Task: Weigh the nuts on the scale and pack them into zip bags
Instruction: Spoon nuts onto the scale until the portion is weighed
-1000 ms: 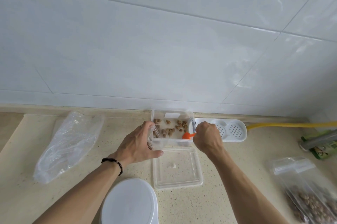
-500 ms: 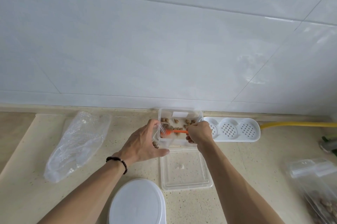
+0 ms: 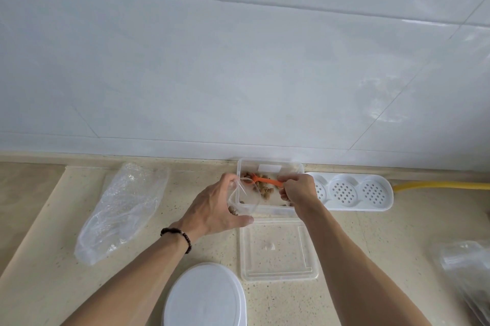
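1. Nuts [image 3: 265,189]: small brown pieces scattered over the floor of a clear rectangular container [image 3: 270,210], which stands on the speckled beige counter [image 3: 371,241] close against the base of the white tiled wall [image 3: 238,60].
2. Orange scoop [image 3: 266,180]: lies across the upper part of the container interior, bowl end toward the left, handle running right into the right hand [image 3: 299,190].
3. Right hand: fingers curled, pinching the scoop handle at the container's right edge.
4. Zip bag [image 3: 244,199]: clear, mouth held open at the container's left wall, overlapping its near-left corner. A few nuts show through the film low down, by the palm.
5. Left hand [image 3: 214,209]: curled around the bag, thumb underneath toward the camera, fingers over the top edge. Dark bead bracelet [image 3: 177,236] on the wrist.
6. Clear lid [image 3: 278,248]: flat on the counter just in front of the container.
7. White oval scale [image 3: 205,296]: at the bottom edge, near-left of the lid; platform bare.
8. White tray with 3 perforated round wells [image 3: 350,191]: just right of the container, partly behind the right hand.
9. Yellow hose [image 3: 440,184]: runs from the tray's right end to the frame edge.
10. Crumpled clear plastic bag [image 3: 122,209]: on the counter, well left of the hands.
11. Clear bags [image 3: 466,275]: at the right edge, blurred; contents cannot be told.
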`<state>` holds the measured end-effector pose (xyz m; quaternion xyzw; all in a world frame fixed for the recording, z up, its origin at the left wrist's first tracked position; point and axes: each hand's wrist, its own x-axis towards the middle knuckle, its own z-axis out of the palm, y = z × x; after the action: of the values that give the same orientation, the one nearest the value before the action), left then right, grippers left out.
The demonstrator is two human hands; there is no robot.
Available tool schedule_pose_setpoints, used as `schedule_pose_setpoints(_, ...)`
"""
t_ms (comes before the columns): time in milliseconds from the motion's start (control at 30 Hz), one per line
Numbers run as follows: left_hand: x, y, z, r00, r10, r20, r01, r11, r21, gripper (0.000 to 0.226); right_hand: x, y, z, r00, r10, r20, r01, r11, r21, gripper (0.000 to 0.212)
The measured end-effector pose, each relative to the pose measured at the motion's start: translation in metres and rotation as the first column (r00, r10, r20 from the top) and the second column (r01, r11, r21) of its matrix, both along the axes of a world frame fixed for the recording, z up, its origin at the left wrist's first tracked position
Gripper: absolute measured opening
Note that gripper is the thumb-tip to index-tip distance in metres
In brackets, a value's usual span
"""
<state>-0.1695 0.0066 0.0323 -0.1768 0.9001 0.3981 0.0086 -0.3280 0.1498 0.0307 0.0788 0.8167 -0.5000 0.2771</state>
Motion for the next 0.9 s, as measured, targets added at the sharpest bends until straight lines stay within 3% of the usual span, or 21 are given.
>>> schedule_pose_setpoints(133,0.000,0.002,0.000,0.999,0.038,-0.018,-0.038,0.999,0.029,0.087,-0.003,0.007,0.003,0.999,-0.014,0.035,0.016,0.998,-0.064,0.035)
schedule_pose_setpoints(333,-0.001,0.003,0.004,0.992,0.112,-0.054,-0.115,0.991,-0.065,0.090,-0.002,0.021,0.021,0.999,-0.006,0.040,0.013,0.985,-0.173,0.031)
schedule_pose_setpoints(500,-0.007,0.003,0.006,0.981,0.187,-0.052,-0.192,0.974,-0.122,0.091,-0.001,0.038,0.056,0.995,0.048,-0.084,-0.064,0.977,-0.203,0.028)
schedule_pose_setpoints(600,-0.011,0.003,0.010,0.970,0.237,-0.058,-0.242,0.964,-0.113,0.085,0.006,0.044,0.081,0.968,0.114,-0.224,-0.147,0.980,-0.137,0.028)
schedule_pose_setpoints(700,-0.014,0.006,0.015,0.968,0.237,-0.082,-0.245,0.963,-0.116,0.090,0.020,0.041,0.098,0.867,0.284,-0.408,-0.293,0.955,0.042,0.029)
schedule_pose_setpoints(833,-0.015,0.012,0.021,0.971,0.199,-0.136,-0.217,0.967,-0.134,0.092,0.041,0.034,0.106,0.516,0.577,-0.633,-0.499,0.803,0.325,0.031)
schedule_pose_setpoints(900,-0.014,0.013,0.020,0.970,0.196,-0.141,-0.213,0.969,-0.122,0.092,0.042,0.035,0.107,0.429,0.611,-0.665,-0.522,0.769,0.370,0.030)
